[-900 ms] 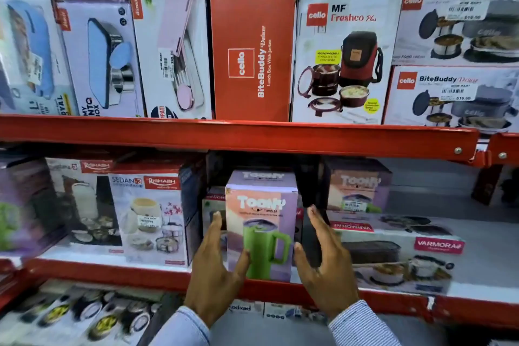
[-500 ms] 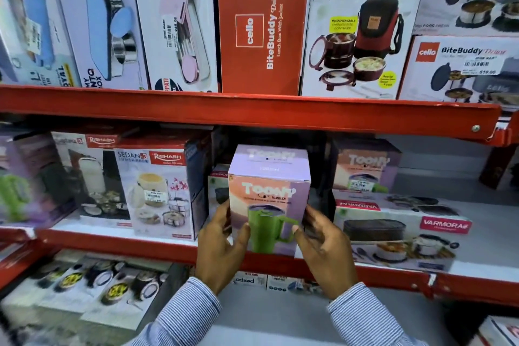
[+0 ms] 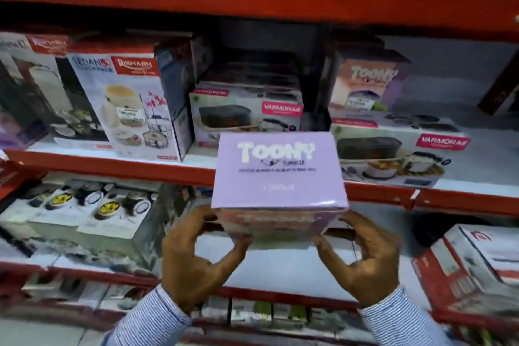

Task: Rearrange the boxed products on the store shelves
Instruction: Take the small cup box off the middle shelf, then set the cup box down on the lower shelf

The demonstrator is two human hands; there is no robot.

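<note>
The lilac Toony tumbler box [image 3: 279, 170] sits at centre frame, white lettering on its top face, clamped between the left hand [image 3: 193, 258] and right hand [image 3: 362, 258]; a second Toony box [image 3: 368, 81] stands upper right above two Varmora boxes [image 3: 393, 154]

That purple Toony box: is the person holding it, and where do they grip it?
Yes. The purple Toony box is held off the shelf, left hand and right hand gripping its lower side edges.
</note>
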